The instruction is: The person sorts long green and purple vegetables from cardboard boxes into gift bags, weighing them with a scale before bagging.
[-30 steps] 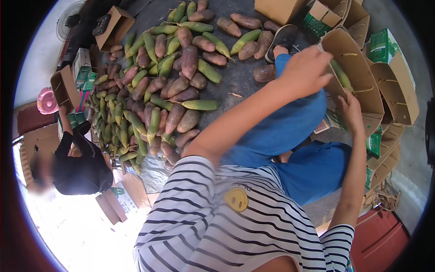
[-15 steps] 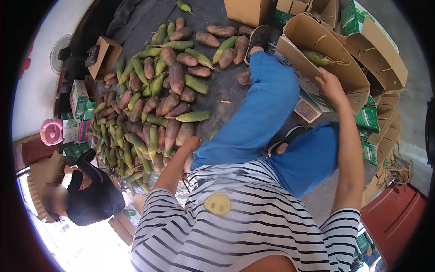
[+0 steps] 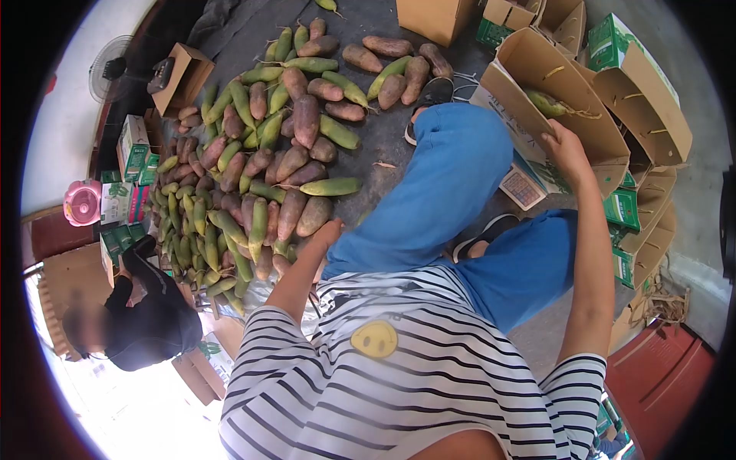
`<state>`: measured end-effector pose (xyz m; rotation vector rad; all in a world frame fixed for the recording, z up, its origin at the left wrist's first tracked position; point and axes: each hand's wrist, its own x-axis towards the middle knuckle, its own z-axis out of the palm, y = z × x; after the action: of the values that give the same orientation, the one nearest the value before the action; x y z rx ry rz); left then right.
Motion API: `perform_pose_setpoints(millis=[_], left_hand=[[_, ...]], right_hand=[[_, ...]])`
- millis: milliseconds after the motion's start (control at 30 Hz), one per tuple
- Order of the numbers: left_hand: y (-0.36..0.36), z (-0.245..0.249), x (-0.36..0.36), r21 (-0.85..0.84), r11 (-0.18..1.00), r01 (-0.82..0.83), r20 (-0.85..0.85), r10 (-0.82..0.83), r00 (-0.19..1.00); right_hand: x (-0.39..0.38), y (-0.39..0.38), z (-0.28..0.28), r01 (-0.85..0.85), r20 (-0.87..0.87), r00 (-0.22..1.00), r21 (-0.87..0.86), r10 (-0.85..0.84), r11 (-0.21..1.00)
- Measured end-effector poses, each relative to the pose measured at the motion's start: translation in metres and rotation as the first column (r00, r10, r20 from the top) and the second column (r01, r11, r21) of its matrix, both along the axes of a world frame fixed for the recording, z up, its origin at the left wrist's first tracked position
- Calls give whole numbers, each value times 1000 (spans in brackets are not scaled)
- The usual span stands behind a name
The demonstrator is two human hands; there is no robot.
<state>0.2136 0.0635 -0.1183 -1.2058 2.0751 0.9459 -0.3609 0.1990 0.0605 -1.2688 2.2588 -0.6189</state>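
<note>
My right hand is closed on the near wall of an open cardboard box, fingers hooked over its top edge. Inside that box lies a green radish with a stringy root. Down beside my bent knee, my left hand is at the edge of a large pile of vegetables, its fingers mostly hidden. Nearest to it are a reddish-brown root and a long green radish. The pile mixes green radishes with thick reddish-brown roots on dark sheeting.
A scale with a keypad stands between my legs and the box. More open cardboard boxes line the right side. At the left, a person in black bends near boxes. A fan and a pink basin-like object stand behind the pile.
The view has shifted slightly, and my raised knee and its foot have moved a little. My right hand keeps its hold on the box; my left stays beside the pile.
</note>
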Motion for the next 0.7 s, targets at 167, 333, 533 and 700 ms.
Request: perform_pose_setpoints(millis=[167, 333, 533, 700], left_hand=[[4, -51, 33, 81, 990, -112, -59, 117, 991], [-2, -69, 33, 6, 999, -46, -106, 46, 993], [-21, -73, 42, -63, 992, -110, -38, 107, 993], [-21, 25, 10, -491, 840, -233, 43, 290, 956]], right_hand=[[-4, 4, -8, -79, -65, 995, -39, 76, 996], [-5, 5, -6, -90, -138, 987, -20, 86, 996], [-8, 5, -7, -59, -117, 992, -10, 57, 998], [0, 3, 0, -23, -26, 999, 0, 23, 1000]])
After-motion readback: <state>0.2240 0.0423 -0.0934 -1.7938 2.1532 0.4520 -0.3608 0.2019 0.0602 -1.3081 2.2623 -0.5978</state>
